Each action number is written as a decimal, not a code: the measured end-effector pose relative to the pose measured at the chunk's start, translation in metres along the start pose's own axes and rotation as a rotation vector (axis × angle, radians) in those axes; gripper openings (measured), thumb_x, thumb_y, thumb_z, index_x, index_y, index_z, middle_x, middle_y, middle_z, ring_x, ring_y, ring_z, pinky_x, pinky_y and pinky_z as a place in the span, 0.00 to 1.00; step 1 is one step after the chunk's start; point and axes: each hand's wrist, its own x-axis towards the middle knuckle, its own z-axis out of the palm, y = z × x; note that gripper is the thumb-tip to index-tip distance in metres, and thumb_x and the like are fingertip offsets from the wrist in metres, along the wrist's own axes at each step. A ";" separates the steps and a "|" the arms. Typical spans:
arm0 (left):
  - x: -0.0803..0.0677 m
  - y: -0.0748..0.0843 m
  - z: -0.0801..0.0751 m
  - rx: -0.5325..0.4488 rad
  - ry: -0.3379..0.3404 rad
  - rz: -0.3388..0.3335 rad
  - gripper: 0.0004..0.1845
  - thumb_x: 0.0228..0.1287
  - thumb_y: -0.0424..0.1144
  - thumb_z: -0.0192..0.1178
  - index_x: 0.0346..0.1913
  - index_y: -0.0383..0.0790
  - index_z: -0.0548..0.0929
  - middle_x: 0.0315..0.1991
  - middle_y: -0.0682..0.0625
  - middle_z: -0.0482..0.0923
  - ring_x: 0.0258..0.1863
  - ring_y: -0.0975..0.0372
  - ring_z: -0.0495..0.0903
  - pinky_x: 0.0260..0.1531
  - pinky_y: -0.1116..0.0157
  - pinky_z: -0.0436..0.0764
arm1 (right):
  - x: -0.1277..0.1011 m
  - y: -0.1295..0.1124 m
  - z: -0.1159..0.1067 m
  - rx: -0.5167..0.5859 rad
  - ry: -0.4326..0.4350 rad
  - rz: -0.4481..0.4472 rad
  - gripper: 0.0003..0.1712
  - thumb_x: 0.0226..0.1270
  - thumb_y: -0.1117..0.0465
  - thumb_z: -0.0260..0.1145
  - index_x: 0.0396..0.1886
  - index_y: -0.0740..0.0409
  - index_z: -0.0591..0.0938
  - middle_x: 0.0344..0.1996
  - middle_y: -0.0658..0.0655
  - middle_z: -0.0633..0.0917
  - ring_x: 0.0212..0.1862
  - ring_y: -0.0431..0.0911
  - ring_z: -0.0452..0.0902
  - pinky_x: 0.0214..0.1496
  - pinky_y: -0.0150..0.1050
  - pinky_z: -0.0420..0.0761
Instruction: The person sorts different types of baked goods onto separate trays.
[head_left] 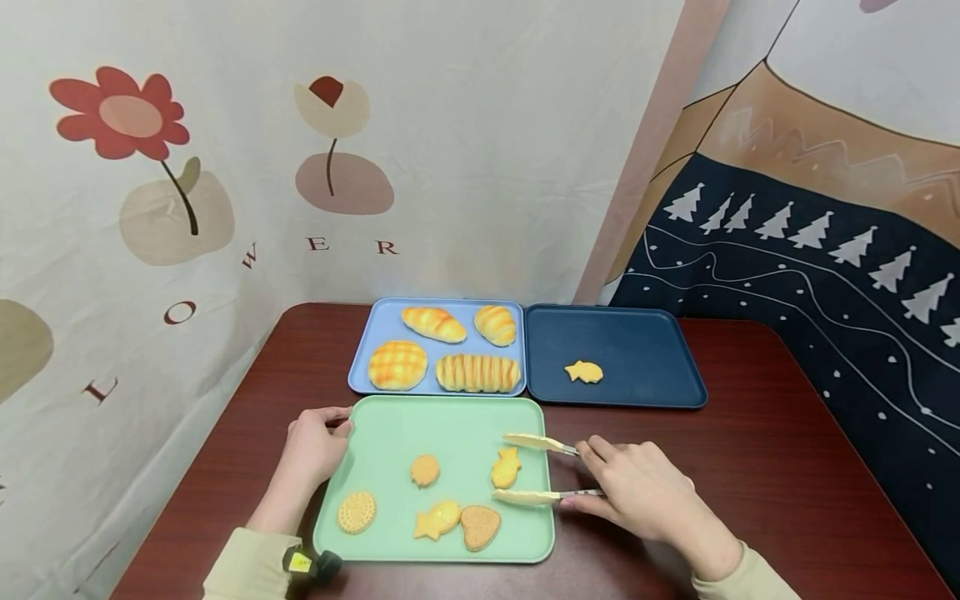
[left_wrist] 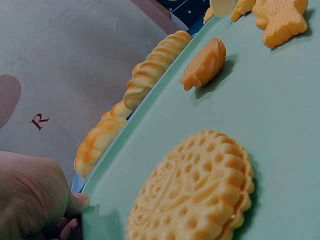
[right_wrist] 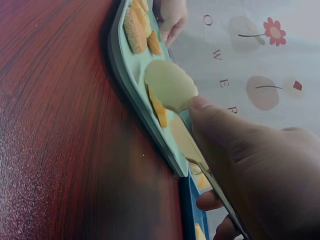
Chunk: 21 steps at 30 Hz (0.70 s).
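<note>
My left hand (head_left: 317, 442) holds the far left corner of the green tray (head_left: 390, 425), its thumb over the rim in the left wrist view. In my right hand (head_left: 641, 487) is a pair of food tongs (head_left: 527, 497) with pale, spread tips. Between those tips, on the tray's right side, lies a yellow fish-shaped biscuit (head_left: 506, 468). Also on this tray are a small scalloped biscuit (head_left: 424, 470), a round dotted biscuit (left_wrist: 195, 185), another fish-shaped biscuit (head_left: 437, 520) and a heart-shaped biscuit (head_left: 480, 527).
Behind the green tray stands a light blue tray (head_left: 362, 379) bearing several breads, including a twisted loaf (head_left: 477, 373). To its right is a dark blue tray (head_left: 622, 333) with one fish biscuit (head_left: 584, 372). The reddish-brown table (head_left: 772, 467) meets printed cloth (head_left: 487, 150) at the back.
</note>
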 end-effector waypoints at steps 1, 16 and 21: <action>0.000 0.000 0.000 0.000 -0.001 0.001 0.17 0.77 0.32 0.60 0.62 0.26 0.85 0.54 0.31 0.85 0.49 0.43 0.83 0.37 0.56 0.83 | 0.000 0.000 0.000 0.001 -0.005 0.000 0.37 0.71 0.25 0.62 0.49 0.55 0.84 0.30 0.44 0.77 0.18 0.36 0.60 0.18 0.34 0.64; 0.000 0.001 -0.001 0.003 -0.002 0.004 0.17 0.77 0.32 0.60 0.62 0.27 0.85 0.55 0.31 0.85 0.50 0.43 0.83 0.37 0.56 0.83 | 0.000 0.001 0.002 -0.016 0.031 -0.037 0.32 0.71 0.29 0.66 0.48 0.54 0.85 0.30 0.42 0.74 0.18 0.35 0.57 0.18 0.33 0.61; 0.000 0.001 0.000 0.004 -0.003 0.001 0.17 0.77 0.32 0.60 0.63 0.27 0.84 0.55 0.31 0.84 0.51 0.42 0.83 0.39 0.54 0.84 | -0.001 0.002 0.002 -0.005 0.045 -0.038 0.32 0.71 0.30 0.66 0.47 0.54 0.85 0.30 0.42 0.75 0.18 0.35 0.58 0.18 0.34 0.62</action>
